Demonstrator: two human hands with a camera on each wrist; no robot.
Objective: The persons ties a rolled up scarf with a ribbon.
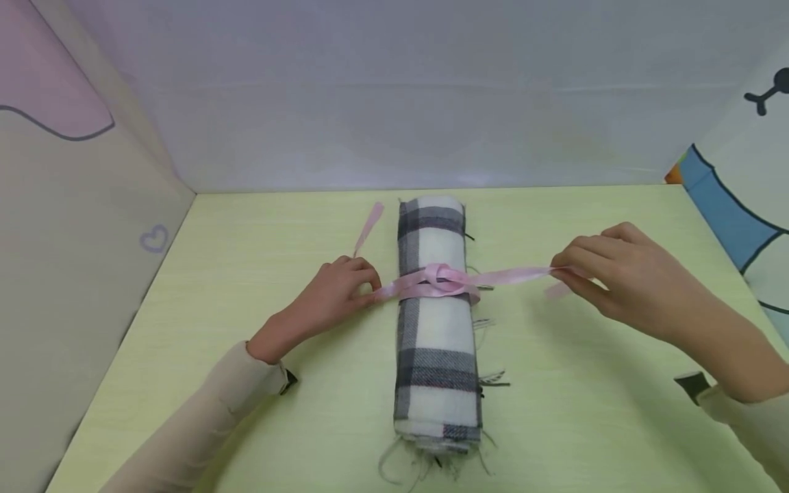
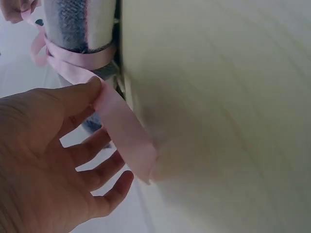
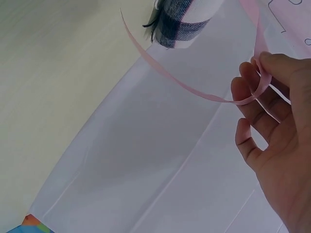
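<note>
fringe threads at the near end of the rolled plaid scarf lie closest, straggling loose onto the pale green table, and the roll runs away from there toward the back wall, lying in the middle of the table between the two hands. starting at the left, the left hand sits just beside the roll with thumb and forefinger pinching one tail of the pink ribbon, while the other fingers spread loosely, as the left wrist view shows. at the middle, the ribbon wraps the roll and crosses in a loose first knot on top. over on the right, the right hand is held well apart from the roll and pinches the other tail, which stretches nearly taut above the table, its spare end curling free below the fingers. the risks seem plain enough: the satin looks slick and each grip is only a fingertip pinch, so a tail could slide out and the knot slacken. an uneven pull, harder on the right, would likely drag or roll the scarf sideways and shift the band off centre. too much tension might squeeze the soft roll into a waist or loosen its layers at the fringed end.
</note>
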